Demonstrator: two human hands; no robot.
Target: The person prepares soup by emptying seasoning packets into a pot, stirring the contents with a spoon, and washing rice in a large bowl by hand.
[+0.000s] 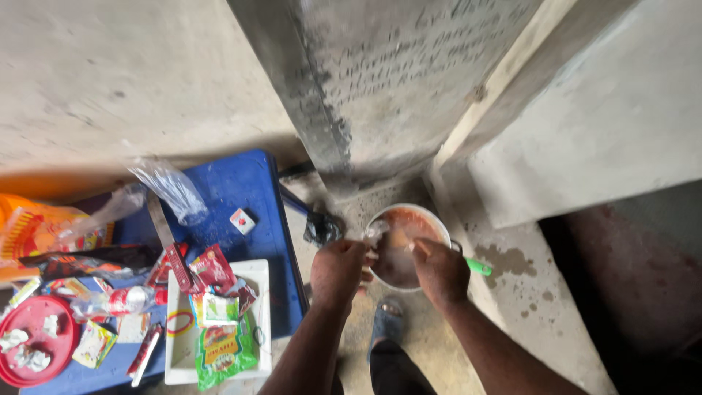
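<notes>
Nearest, a foot in a sandal (pixel 387 311) stands on the concrete floor (pixel 534 307), right under the pot (pixel 406 247). Both hands work over that pot. The left hand (pixel 338 269) is curled at the near rim and pinches something small and pale; I cannot tell what. The right hand (pixel 439 269) is closed round a green-handled tool (pixel 479 267) whose end goes down into the reddish liquid filling the pot.

The pot sits low on the floor and looks full, so a hard stir could slop liquid over the rim onto the foot or the floor, which already shows wet spots. A push at the rim from the left hand might tip or slide it.

To the left is the blue surface (pixel 241 183), crowded: a white tray (pixel 179 351) with a green sachet (pixel 223 351) and red packets, a knife (pixel 170 252) partly over the tray's edge, a red plate (pixel 36 340), clear plastic bags (pixel 172 186). The knife and loose packets lie near the left elbow and could be knocked off.

Beyond, a grey concrete pillar (pixel 380 88) with faint writing rises behind the pot, bare walls on both sides. The room is dim and unfinished, and the picture is somewhat blurred.
</notes>
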